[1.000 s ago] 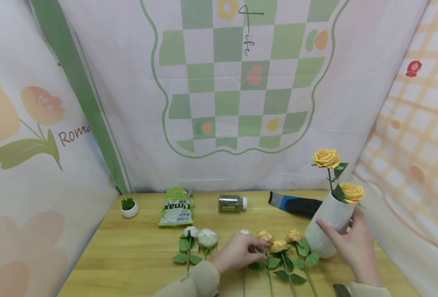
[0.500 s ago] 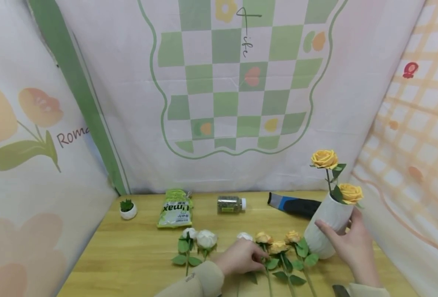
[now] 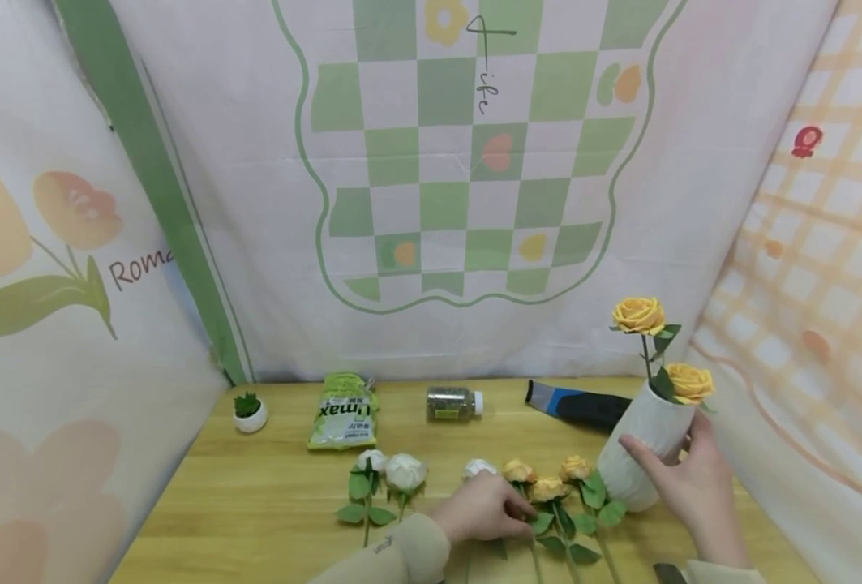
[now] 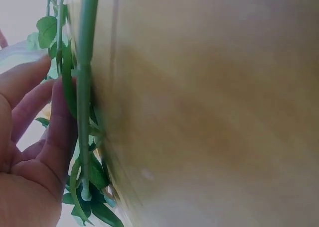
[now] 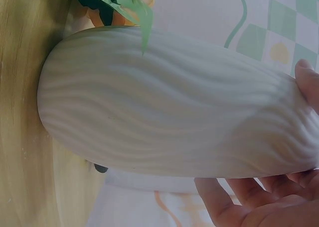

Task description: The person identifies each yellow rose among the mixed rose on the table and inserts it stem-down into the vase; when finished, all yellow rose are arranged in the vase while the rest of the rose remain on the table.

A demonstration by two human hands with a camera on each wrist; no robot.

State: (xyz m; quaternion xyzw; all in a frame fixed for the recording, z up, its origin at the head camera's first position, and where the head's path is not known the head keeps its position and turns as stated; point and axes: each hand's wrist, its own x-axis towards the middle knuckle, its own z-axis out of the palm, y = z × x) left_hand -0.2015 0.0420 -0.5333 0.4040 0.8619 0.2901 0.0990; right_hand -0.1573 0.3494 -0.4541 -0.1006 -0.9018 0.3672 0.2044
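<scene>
A person is gripping a yellow rose stem on a wooden table while steadying a white vase.

The yellow rose (image 3: 520, 472) is lying among other yellow roses (image 3: 562, 480), just left of the ribbed white vase (image 3: 638, 454). The left hand (image 3: 483, 508) is pinching its thin green stem (image 4: 83, 102), which looks light and bendy, best held mid-stem below the leaves. The right hand (image 3: 682, 487) is wrapping around the tilted vase, likely smooth and breakable. White roses (image 3: 394, 470) are lying further left.

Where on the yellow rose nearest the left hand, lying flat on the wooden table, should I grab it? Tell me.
Probably pinch the bare green stem of the yellow rose below its leaves, coming from above at the near side: it lies flat, bloom pointing away, beside the left hand, so the petals escape crushing.
</scene>
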